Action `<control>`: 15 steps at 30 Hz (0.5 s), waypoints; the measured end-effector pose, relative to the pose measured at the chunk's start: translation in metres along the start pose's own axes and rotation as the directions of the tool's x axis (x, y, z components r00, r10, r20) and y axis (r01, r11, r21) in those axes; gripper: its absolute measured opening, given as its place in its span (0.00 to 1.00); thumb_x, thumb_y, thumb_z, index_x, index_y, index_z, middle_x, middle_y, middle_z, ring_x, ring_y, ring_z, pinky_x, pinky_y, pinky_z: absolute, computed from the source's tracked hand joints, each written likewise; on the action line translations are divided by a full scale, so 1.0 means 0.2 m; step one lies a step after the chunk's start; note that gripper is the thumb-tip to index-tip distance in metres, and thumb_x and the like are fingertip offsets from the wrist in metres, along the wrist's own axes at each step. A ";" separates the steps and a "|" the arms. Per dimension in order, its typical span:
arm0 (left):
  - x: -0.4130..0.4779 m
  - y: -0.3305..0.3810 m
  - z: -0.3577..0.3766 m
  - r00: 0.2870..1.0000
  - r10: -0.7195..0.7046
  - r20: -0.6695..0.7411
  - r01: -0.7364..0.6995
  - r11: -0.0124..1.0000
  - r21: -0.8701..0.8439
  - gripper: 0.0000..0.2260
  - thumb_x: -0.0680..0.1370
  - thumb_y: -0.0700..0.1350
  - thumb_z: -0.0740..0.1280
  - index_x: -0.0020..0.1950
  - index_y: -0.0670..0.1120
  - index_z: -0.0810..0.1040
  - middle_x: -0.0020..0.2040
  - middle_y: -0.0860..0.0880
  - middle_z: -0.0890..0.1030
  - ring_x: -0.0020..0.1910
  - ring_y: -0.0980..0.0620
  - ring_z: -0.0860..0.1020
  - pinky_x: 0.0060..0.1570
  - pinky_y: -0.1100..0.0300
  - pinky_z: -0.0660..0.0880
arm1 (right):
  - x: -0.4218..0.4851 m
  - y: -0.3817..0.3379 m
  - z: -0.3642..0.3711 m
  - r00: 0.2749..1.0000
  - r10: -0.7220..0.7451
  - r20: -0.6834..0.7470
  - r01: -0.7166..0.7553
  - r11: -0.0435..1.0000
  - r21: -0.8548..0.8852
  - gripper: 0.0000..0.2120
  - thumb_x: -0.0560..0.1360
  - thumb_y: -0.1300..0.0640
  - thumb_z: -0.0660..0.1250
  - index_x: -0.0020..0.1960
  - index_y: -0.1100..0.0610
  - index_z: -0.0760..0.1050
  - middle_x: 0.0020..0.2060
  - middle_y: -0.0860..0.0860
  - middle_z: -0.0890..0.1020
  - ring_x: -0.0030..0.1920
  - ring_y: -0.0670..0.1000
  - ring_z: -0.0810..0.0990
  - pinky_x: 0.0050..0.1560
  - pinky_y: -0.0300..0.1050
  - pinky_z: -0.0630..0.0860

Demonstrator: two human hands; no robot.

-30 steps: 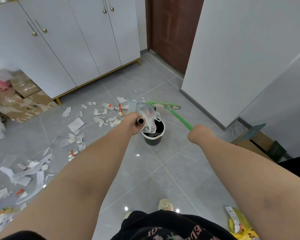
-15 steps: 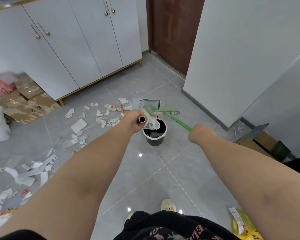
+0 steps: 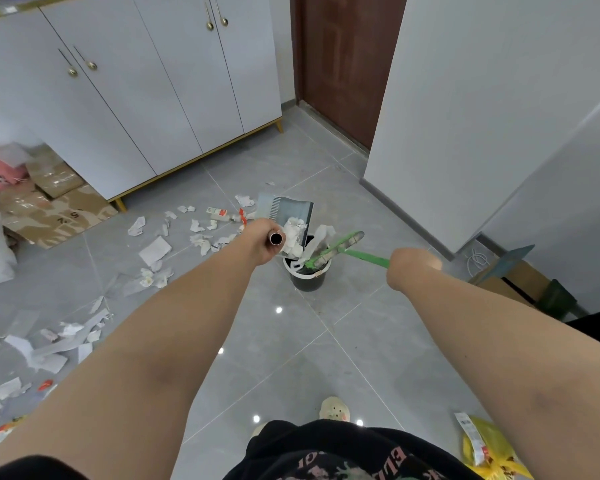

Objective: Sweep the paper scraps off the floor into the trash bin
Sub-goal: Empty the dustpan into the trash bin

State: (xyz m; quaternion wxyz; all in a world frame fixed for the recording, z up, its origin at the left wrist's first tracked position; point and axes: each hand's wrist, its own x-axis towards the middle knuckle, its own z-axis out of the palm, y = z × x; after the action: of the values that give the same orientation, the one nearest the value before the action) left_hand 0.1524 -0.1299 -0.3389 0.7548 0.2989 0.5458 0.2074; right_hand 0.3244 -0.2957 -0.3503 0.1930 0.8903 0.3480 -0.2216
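The left hand (image 3: 262, 237) is gripping the dustpan (image 3: 288, 211) by its handle end. The right hand (image 3: 413, 268) is holding the green broom (image 3: 361, 256), whose head is now sitting over the trash bin (image 3: 307, 280) instead of beyond it. Paper scraps (image 3: 295, 233) are sliding from the tilted pan into the bin, and more are lying on the floor (image 3: 284, 341) beyond. The cardboard (image 3: 59, 209) is showing a mark like "5".

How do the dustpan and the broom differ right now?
Dustpan is grey, broom is green. Dustpan, gripped by the left hand, is tipped up with paper scraps in it; broom, gripped by the right hand, lies slanted with its head at the scraps. Both are over the black trash bin.
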 end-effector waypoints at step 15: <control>0.06 0.06 0.00 1.000 0.012 -0.029 -0.011 0.999 0.043 0.13 0.79 0.31 0.52 0.37 0.42 0.60 0.34 0.46 0.62 0.30 0.53 0.63 0.15 0.70 0.65 | 0.01 0.06 -0.22 0.994 0.037 -0.100 -0.045 0.996 -0.074 0.03 0.75 0.60 0.60 0.48 0.55 0.70 0.43 0.51 0.76 0.47 0.53 0.78 0.45 0.42 0.74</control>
State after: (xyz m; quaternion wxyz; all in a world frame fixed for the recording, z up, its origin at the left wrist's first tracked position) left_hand 0.1559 -0.1132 -0.3390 0.7389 0.3151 0.5595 0.2042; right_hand 0.3450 -0.2804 -0.3117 0.2138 0.8991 0.3469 -0.1598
